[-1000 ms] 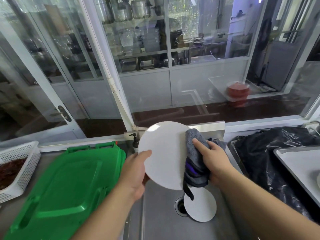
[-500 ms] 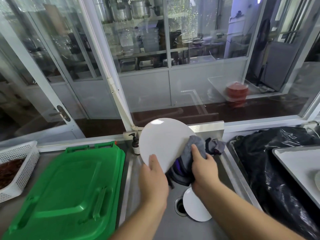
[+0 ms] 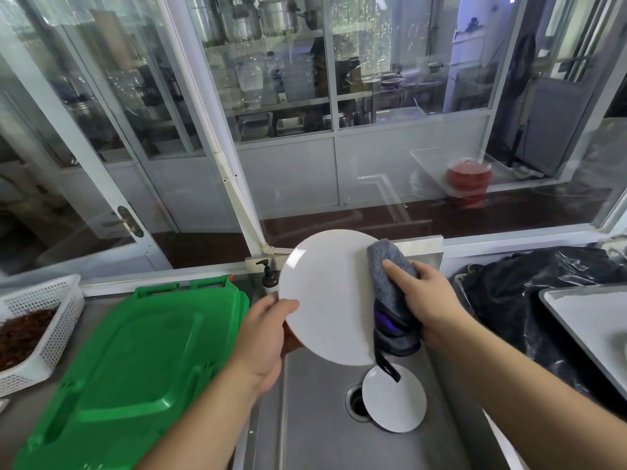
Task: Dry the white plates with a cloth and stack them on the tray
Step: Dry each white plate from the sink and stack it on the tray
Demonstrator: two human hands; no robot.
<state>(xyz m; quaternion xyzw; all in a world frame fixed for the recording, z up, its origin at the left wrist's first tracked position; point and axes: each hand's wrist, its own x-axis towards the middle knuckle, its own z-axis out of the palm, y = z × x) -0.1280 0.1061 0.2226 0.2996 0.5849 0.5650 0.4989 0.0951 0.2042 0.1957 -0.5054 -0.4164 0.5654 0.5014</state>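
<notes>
Left hand [image 3: 261, 337] grips white plate [image 3: 327, 296] at its 8 o'clock over sink [image 3: 315, 418]; right hand [image 3: 425, 298] clutches grey cloth [image 3: 386, 283] on its 3 o'clock rim; second plate [image 3: 393, 398] partly covers drain [image 3: 353, 401]; tray [image 3: 583, 320] cut off at 3 o'clock

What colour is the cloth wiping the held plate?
Grey, with a purple band and black strap; the cloth shows best in the head view.

— What stayed out of sight?

— The cloth [image 3: 390, 293] covered the held plate's [image 3: 325, 296] right edge. The left hand's [image 3: 261, 337] fingers, thumb aside, lay behind that plate.

— And lower down?

— The second plate [image 3: 393, 396] hid part of the sink drain [image 3: 354, 401]. The tray [image 3: 583, 320] ran off the right edge, the white basket [image 3: 40, 320] off the left.
</notes>
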